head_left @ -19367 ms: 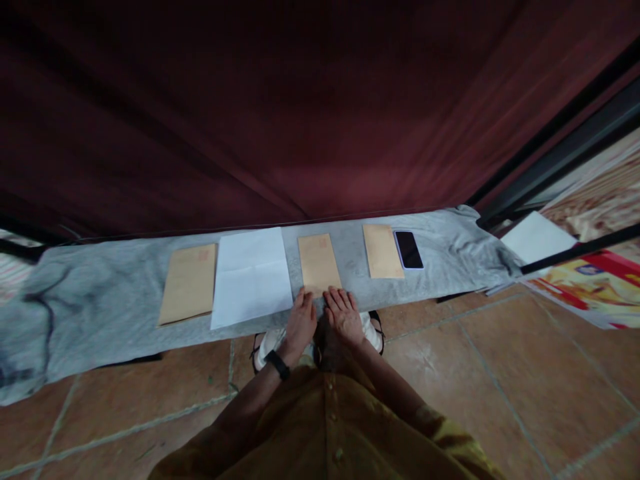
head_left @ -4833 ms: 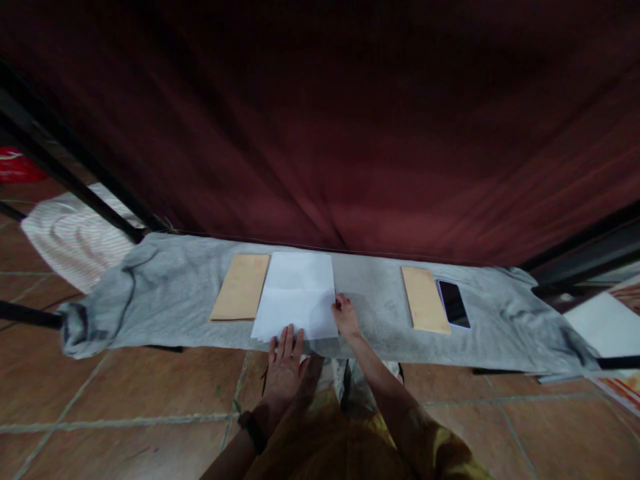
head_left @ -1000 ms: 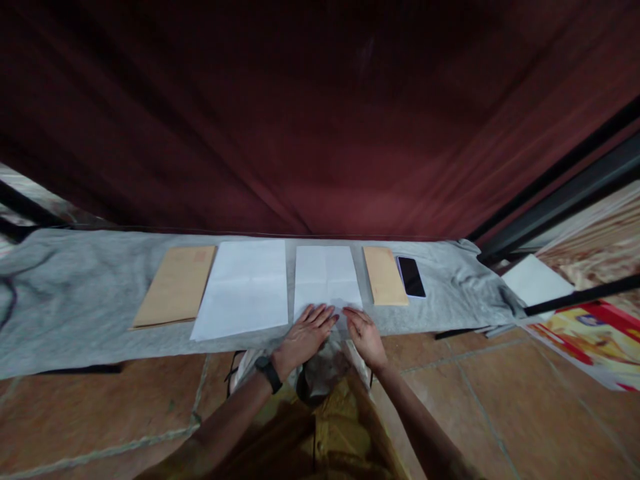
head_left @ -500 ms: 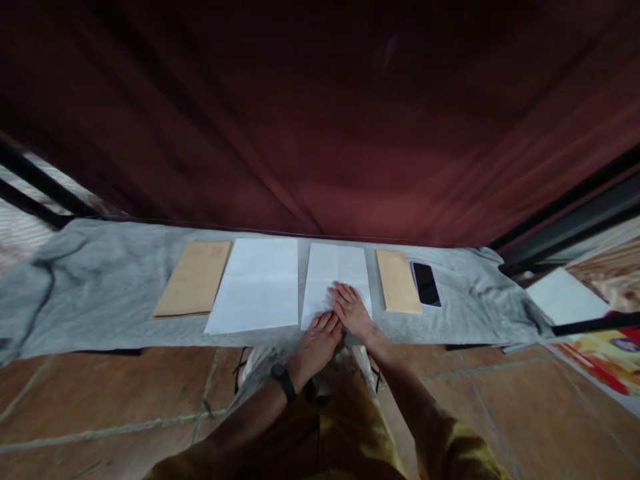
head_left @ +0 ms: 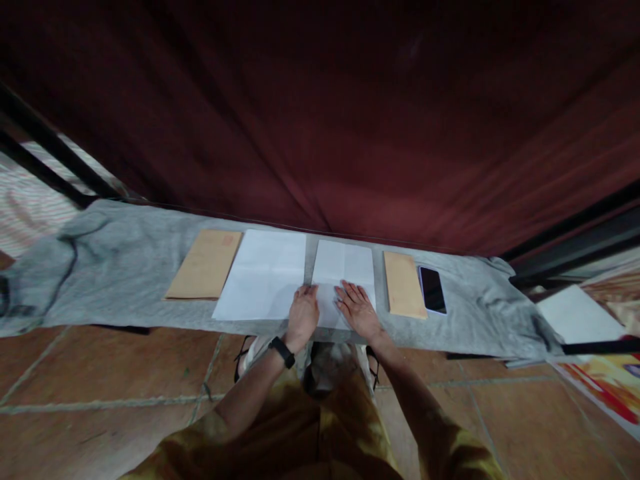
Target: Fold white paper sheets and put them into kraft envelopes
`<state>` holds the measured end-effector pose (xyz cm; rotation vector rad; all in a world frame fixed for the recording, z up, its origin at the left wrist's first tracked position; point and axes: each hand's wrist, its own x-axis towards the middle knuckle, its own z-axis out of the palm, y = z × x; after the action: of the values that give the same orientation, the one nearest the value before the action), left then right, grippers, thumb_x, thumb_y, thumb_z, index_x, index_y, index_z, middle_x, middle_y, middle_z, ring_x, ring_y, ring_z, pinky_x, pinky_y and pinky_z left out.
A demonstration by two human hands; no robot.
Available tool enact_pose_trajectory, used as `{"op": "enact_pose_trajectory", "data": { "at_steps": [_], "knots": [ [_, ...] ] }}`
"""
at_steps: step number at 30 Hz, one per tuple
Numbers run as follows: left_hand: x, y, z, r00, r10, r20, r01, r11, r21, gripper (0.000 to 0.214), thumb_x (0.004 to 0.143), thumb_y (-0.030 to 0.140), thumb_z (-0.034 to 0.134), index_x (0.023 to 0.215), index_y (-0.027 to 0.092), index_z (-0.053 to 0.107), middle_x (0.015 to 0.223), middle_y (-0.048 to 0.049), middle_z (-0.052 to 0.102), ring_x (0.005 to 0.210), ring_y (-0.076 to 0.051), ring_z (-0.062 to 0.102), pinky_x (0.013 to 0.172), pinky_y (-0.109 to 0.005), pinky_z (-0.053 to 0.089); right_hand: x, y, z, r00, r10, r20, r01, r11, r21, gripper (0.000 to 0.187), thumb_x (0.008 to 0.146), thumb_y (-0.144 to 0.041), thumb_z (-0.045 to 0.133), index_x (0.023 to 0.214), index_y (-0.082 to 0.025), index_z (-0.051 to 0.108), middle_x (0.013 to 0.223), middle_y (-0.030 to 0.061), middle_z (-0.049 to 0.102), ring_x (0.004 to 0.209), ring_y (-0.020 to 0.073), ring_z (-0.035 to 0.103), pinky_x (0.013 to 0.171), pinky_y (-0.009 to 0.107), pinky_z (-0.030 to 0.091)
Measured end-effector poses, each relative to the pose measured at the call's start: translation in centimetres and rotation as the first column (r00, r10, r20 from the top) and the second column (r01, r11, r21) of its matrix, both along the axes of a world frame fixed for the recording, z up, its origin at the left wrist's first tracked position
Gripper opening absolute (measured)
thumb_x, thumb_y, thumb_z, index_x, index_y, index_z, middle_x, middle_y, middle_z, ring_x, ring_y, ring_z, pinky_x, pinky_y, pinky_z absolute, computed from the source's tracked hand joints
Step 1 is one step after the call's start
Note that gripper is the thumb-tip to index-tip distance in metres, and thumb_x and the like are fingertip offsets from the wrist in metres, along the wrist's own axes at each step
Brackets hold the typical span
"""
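Sheet (head_left: 345,259): white, creased, flat on the grey cloth (head_left: 125,280); it lies straight in front of us, seemingly so that we can reach it from both sides.
Left hand (head_left: 303,312): at the sheet's near left edge, fingers bunched close together; we cannot tell whether they pinch paper. It looks placed there to check that side from sliding.
Right hand (head_left: 359,310): palm down on the sheet's near right part, fingers spread, gripping nothing; we judge the flat press is meant to hold the creases down.
Big paper (head_left: 273,263): just left of the sheet; one layer or several, we cannot tell.
Left envelope (head_left: 206,263): brown, left of the sheet, past the big paper.
Right envelope (head_left: 404,283): brown, just right of the sheet.
Phone (head_left: 433,291): right of the sheet, past the right envelope, screen dark, perhaps set there to leave our hands room.
Curtain (head_left: 330,147): dark red, beyond the sheet's far edge.
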<state>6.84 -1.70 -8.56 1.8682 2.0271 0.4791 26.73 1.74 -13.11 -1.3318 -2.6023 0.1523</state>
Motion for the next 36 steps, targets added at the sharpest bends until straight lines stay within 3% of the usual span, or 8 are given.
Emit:
{"op": "enact_pose_trajectory", "data": {
  "at_steps": [5,13,17,21,25,33,36],
  "knots": [
    [-0.5,0.7,0.3,0.984,0.145,0.100,-0.128,0.979,-0.160,0.052,0.091,0.009,0.049,0.143,0.013,0.051,0.128,-0.0132,0.070,0.114,-0.021,0.068,0.100,-0.030,0.050,0.1,0.0,-0.1,1.000,0.004,0.001,-0.004,1.000,0.002,0.049,0.107,-0.039,0.036,0.153,-0.024,0.043,0.162,0.0071,0.037,0.151,0.0235,0.031,0.123,0.048,0.026],
    [-0.6,-1.1,0.3,0.982,0.176,0.061,-0.160,0.965,-0.209,0.049,0.094,0.019,0.051,0.144,0.019,0.052,0.116,-0.0107,0.074,0.105,-0.022,0.071,0.090,-0.031,0.053,-0.2,0.1,0.6,1.000,-0.002,0.020,0.001,1.000,0.005,0.050,0.106,-0.040,0.037,0.154,-0.025,0.041,0.163,0.0055,0.034,0.152,0.0230,0.030,0.124,0.047,0.024],
    [-0.7,-1.7,0.2,0.993,0.107,-0.041,-0.108,0.994,-0.028,0.044,0.099,0.026,0.045,0.141,0.017,0.054,0.118,-0.0133,0.072,0.103,-0.024,0.070,0.089,-0.034,0.053,-0.9,0.1,0.4,0.999,-0.048,0.019,0.047,0.999,0.016,0.050,0.107,-0.040,0.037,0.154,-0.026,0.041,0.164,0.0050,0.033,0.152,0.0245,0.029,0.124,0.050,0.022],
    [-1.8,-1.7,-0.1,0.983,0.002,-0.183,0.033,0.982,0.188,0.044,0.098,0.018,0.040,0.139,0.015,0.057,0.133,-0.0141,0.065,0.127,-0.028,0.056,0.105,-0.042,0.045,-1.2,0.0,-0.2,0.998,-0.057,0.021,0.056,0.998,0.029,0.050,0.107,-0.039,0.036,0.154,-0.026,0.040,0.163,0.0055,0.034,0.151,0.0251,0.031,0.124,0.052,0.023],
    [-3.6,-1.3,-0.9,0.969,-0.044,-0.244,0.092,0.978,0.187,0.044,0.098,0.018,0.040,0.139,0.016,0.057,0.145,-0.0133,0.059,0.141,-0.032,0.043,0.115,-0.049,0.035,-1.1,-0.1,-0.5,0.999,-0.054,0.006,0.053,0.997,0.064,0.050,0.106,-0.037,0.037,0.154,-0.026,0.041,0.161,0.0067,0.037,0.150,0.0256,0.034,0.123,0.052,0.024],
    [-4.8,-1.0,-1.4,0.962,0.039,-0.271,0.002,0.989,0.147,0.043,0.097,0.022,0.041,0.136,0.017,0.059,0.148,-0.0160,0.055,0.135,-0.033,0.050,0.110,-0.051,0.039,-1.1,0.0,-0.7,0.999,-0.039,-0.007,0.040,0.996,0.080,0.048,0.106,-0.037,0.039,0.152,-0.024,0.045,0.160,0.0080,0.040,0.148,0.0253,0.038,0.122,0.050,0.025],
    [-4.7,-0.7,-1.3,0.953,0.013,-0.304,0.033,0.989,0.145,0.044,0.095,0.019,0.043,0.136,0.015,0.058,0.149,-0.0160,0.054,0.134,-0.032,0.051,0.111,-0.049,0.039,-1.2,0.0,-0.6,0.999,-0.039,-0.005,0.039,0.997,0.070,0.048,0.106,-0.038,0.040,0.152,-0.023,0.045,0.160,0.0087,0.040,0.148,0.0253,0.037,0.123,0.050,0.024]
  ]
}}
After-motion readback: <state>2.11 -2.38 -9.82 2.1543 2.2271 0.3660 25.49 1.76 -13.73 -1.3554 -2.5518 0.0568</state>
